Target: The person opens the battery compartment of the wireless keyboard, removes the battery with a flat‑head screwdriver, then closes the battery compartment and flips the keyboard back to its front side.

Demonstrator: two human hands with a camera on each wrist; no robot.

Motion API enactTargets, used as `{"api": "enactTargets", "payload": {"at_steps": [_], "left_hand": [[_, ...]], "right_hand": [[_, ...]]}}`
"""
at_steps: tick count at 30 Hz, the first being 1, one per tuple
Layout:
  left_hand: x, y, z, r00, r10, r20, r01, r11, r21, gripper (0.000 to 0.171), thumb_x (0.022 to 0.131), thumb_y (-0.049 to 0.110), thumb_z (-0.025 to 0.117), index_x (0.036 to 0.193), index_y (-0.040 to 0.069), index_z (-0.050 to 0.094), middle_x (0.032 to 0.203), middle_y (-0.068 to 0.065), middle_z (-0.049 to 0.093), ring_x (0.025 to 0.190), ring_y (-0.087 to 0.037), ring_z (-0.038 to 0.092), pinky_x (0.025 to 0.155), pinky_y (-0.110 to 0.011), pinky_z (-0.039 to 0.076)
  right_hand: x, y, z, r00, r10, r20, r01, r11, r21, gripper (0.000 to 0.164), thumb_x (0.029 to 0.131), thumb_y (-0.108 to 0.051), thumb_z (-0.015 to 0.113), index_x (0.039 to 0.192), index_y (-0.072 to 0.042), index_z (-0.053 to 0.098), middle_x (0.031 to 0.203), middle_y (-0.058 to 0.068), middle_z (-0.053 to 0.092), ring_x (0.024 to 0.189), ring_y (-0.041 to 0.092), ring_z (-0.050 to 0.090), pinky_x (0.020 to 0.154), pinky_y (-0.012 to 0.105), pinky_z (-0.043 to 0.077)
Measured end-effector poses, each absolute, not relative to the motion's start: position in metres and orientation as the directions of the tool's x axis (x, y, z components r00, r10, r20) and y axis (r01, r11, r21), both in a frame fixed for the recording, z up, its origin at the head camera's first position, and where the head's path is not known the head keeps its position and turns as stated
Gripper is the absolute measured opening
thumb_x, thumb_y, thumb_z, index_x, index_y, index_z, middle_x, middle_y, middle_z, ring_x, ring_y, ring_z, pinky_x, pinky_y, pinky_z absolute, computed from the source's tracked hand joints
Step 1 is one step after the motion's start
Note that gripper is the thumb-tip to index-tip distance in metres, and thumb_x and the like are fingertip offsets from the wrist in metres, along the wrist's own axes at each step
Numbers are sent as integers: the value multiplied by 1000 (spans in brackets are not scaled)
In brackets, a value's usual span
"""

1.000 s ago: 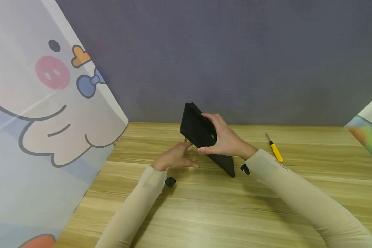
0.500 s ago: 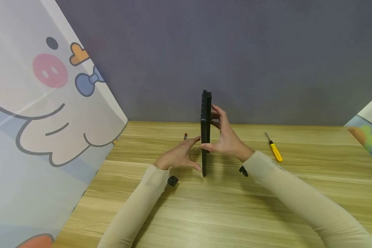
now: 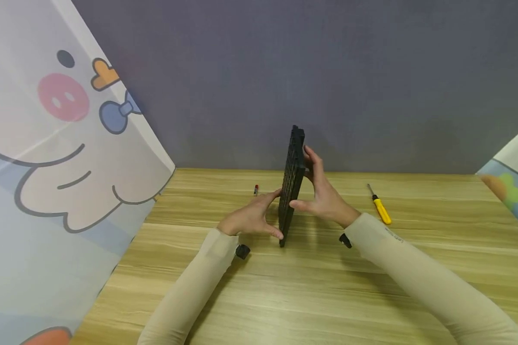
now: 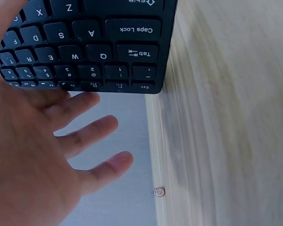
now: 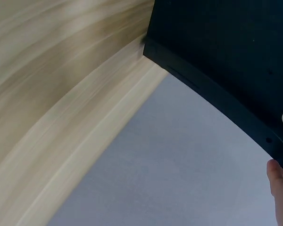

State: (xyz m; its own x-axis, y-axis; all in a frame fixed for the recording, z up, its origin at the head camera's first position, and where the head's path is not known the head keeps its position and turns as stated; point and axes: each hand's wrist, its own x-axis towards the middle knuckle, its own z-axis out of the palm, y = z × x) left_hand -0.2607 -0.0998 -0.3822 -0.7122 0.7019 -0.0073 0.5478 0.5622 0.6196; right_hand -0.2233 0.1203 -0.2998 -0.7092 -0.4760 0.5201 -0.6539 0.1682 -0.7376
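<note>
A black keyboard (image 3: 291,179) stands on edge, tilted, with its keys facing left. My right hand (image 3: 325,199) grips it from the right, thumb on the near edge and fingers behind the raised part. The right wrist view shows the keyboard's dark underside (image 5: 217,56) and one fingertip at its edge. My left hand (image 3: 252,215) is spread at the key side, its fingers fairly straight. In the left wrist view, fingers of the left hand (image 4: 42,150) lie by the number-row edge of the keyboard (image 4: 94,42); whether they press it, I cannot tell.
A small battery (image 3: 256,190) with a red end lies behind the left hand. To the right is a yellow-handled screwdriver (image 3: 382,211). A grey panel (image 3: 224,96) rises at the back of the wooden table (image 3: 285,297).
The right hand has raised and turned the keyboard from underside-showing to on edge, keys now facing left. The left hand has shifted slightly right. The battery has come into fuller view.
</note>
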Motion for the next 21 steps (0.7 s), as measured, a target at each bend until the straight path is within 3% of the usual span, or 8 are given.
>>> {"api": "enactTargets", "payload": {"at_steps": [9,21], "left_hand": [[-258,-98,-379,-726,687,-34,526,586,616,124,64,62,77,153,22,0,155,4,13,140,-21,16,108,-48,23],[-256,-97,-381,-711,700,-69,499,571,652,122,67,61,76,152,24,-4,156,4,6,141,-23,11,107,-49,24]], "right_hand": [[-223,124,-297,-705,-482,520,-663,190,-724,112,80,-61,63,150,-7,-6,154,21,-3,141,25,4,108,57,14],[-223,135,-280,-694,-440,570,-679,136,-722,116,77,-58,69,149,-2,-3,150,28,5,139,36,9,106,61,10]]}}
